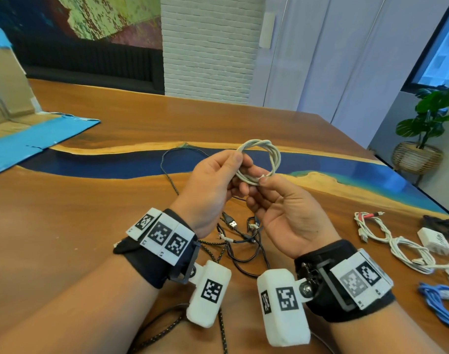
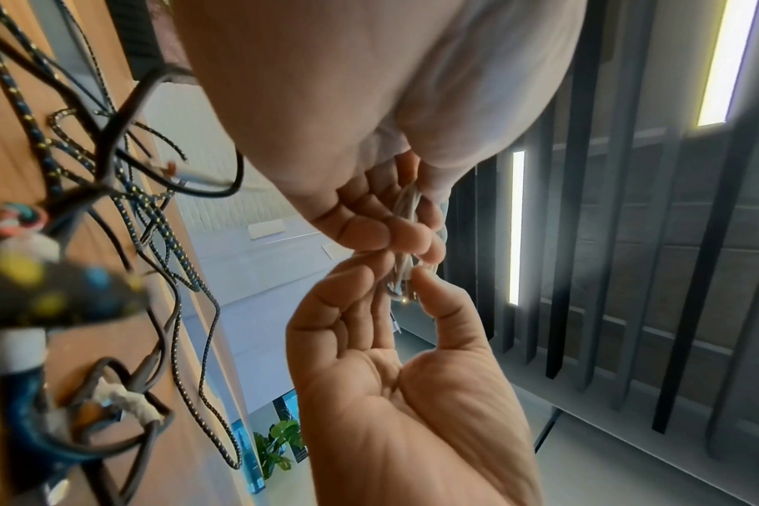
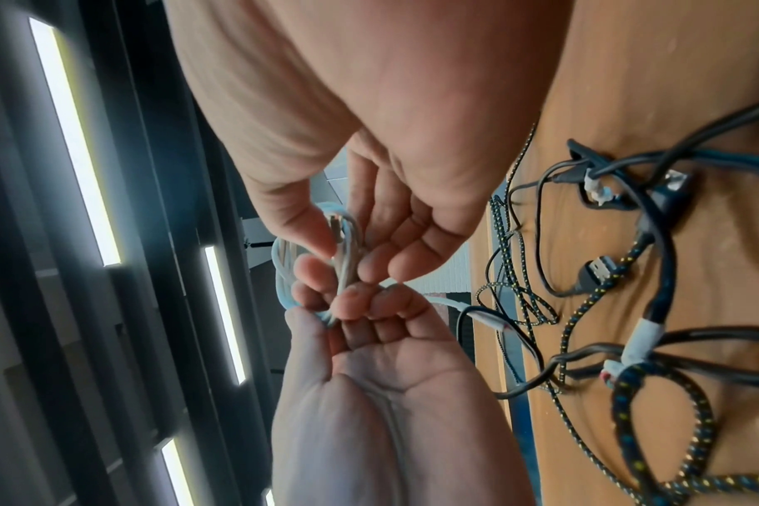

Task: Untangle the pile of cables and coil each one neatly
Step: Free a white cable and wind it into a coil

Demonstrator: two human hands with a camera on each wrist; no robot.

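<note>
While both hands are raised palm-up above the table (image 1: pixel 96 200), the left hand (image 1: pixel 213 185) pinches the white cable coil (image 1: pixel 266 154) at its near-left side and the right hand (image 1: pixel 287 213) pinches its lower loops (thumb on top); dark tangled cables (image 1: pixel 244 241) lie beneath.

The desk (image 1: pixel 116 200) is polished wood with a glossy blue resin streak. The white cable coil (image 1: pixel 260 162) looks smooth plastic, the black cable (image 3: pixel 655 393) braided cloth (yellow-flecked), its USB plug (image 1: pixel 233 223) bare metal.
</note>
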